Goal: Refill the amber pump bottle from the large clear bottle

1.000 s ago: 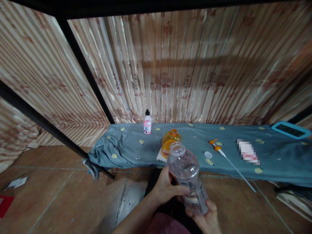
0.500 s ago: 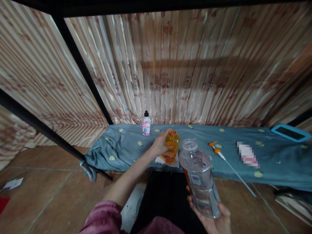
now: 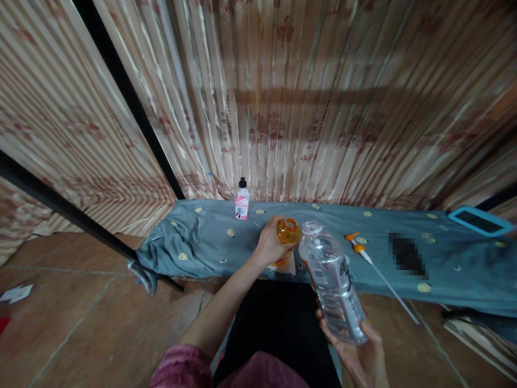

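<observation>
Cloth (image 3: 205,237), pump (image 3: 358,248), pink-labelled bottle (image 3: 242,203), held orange bottle (image 3: 288,234)

From left to right: rear bottle (image 3: 242,205), left front bottle (image 3: 290,234), right front bottle (image 3: 334,291), pump (image 3: 358,248); curtain (image 3: 283,108) behind.

Standing by, I see the person's left hand (image 3: 271,241) wrapped around an uncapped amber bottle (image 3: 291,234), a bit of white material (image 3: 290,266) showing below it. The right hand (image 3: 359,347) holds a big clear bottle (image 3: 334,288) low down, its neck leaning towards the amber one; from here I can't quite tell whether they touch. An orange-headed pump (image 3: 358,248) lies on the cloth-covered bench (image 3: 335,213), its tube jutting past the front edge. Further back stands a black-capped bottle (image 3: 242,203) with a pink label, near the striped curtain (image 3: 283,108).
</observation>
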`<state>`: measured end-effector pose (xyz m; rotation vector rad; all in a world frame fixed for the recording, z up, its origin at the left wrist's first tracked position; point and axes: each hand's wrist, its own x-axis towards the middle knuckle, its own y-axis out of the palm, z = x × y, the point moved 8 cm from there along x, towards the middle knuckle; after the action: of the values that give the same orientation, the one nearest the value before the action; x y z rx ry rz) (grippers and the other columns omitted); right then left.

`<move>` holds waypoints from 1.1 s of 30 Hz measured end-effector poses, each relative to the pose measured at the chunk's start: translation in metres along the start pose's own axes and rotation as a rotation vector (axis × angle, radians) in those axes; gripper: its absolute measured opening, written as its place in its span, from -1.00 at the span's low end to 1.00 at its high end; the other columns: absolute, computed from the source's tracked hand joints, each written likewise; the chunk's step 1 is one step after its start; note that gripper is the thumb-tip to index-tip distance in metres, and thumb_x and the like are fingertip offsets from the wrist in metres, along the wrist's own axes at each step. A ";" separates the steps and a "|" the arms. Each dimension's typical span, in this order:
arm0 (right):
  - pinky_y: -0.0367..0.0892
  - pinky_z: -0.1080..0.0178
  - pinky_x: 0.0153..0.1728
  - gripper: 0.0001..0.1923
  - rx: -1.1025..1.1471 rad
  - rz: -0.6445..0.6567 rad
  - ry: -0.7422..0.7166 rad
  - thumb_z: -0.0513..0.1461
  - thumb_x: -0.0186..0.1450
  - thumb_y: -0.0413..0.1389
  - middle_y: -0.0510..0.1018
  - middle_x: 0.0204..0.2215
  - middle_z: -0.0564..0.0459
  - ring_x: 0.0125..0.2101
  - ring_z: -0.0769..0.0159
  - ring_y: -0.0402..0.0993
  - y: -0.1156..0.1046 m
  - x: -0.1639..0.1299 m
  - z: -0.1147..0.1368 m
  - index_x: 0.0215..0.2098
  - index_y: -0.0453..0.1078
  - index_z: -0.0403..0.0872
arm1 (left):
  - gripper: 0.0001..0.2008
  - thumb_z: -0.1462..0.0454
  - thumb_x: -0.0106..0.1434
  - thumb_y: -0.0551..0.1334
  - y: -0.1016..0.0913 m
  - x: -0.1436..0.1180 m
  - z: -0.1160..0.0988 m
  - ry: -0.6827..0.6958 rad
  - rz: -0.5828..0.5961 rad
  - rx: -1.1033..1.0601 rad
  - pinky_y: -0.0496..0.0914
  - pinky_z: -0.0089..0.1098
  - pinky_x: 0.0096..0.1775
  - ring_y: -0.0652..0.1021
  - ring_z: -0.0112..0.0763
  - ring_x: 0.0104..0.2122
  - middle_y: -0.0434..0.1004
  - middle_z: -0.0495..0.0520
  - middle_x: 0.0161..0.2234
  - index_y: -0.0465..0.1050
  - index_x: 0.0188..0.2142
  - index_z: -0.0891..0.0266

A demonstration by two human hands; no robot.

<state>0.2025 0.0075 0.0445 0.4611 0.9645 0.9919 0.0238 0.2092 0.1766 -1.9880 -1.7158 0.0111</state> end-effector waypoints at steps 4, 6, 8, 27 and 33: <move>-0.30 -0.32 0.29 -0.60 -0.059 -0.003 0.003 -0.02 -0.02 0.40 0.74 -0.24 -0.08 -0.27 -0.14 0.66 0.003 -0.009 0.005 -0.20 0.63 0.11 | -0.37 0.44 -0.11 0.45 0.007 -0.004 0.000 -0.038 0.060 -0.015 0.44 -0.17 0.06 0.59 -0.17 -0.06 0.57 0.09 -0.08 0.36 -0.02 0.19; -0.42 -0.26 0.30 -0.60 -0.070 -0.005 0.001 -0.02 -0.02 0.40 0.74 -0.25 -0.08 -0.27 -0.13 0.66 0.004 -0.010 0.006 -0.21 0.63 0.11 | -0.35 0.44 -0.11 0.45 0.009 -0.005 -0.001 -0.013 0.065 -0.011 0.42 -0.15 0.10 0.58 -0.14 -0.02 0.56 0.13 -0.03 0.36 0.01 0.21; -0.41 -0.24 0.31 -0.61 -0.078 -0.014 -0.005 -0.02 -0.02 0.40 0.74 -0.24 -0.09 -0.28 -0.12 0.67 0.004 -0.009 0.006 -0.22 0.63 0.12 | -0.32 0.44 -0.11 0.45 0.011 -0.005 -0.002 0.020 0.063 -0.018 0.39 -0.12 0.15 0.55 -0.12 0.04 0.53 0.17 0.04 0.35 0.04 0.21; 0.60 0.13 -0.26 -0.57 -0.095 -0.055 -0.006 -0.04 -0.02 0.42 0.74 -0.24 -0.03 -0.29 -0.04 0.69 0.006 -0.026 0.013 -0.15 0.63 0.14 | -0.36 0.40 -0.04 0.45 0.015 -0.014 -0.007 0.110 0.046 -0.058 0.38 -0.12 0.16 0.53 -0.12 0.06 0.51 0.13 0.05 0.38 0.06 0.16; 0.61 0.05 -0.24 -0.55 -0.095 -0.101 0.001 -0.05 -0.02 0.41 0.73 -0.22 -0.14 -0.25 -0.11 0.68 -0.009 -0.030 0.017 -0.16 0.63 0.02 | -0.45 0.36 -0.03 0.46 0.012 -0.011 -0.012 0.137 0.072 -0.034 0.38 -0.15 0.16 0.52 -0.11 0.06 0.50 0.16 0.04 0.40 -0.02 0.19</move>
<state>0.2154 -0.0211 0.0609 0.3291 0.9288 0.9420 0.0368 0.1935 0.1789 -2.0247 -1.5672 -0.1272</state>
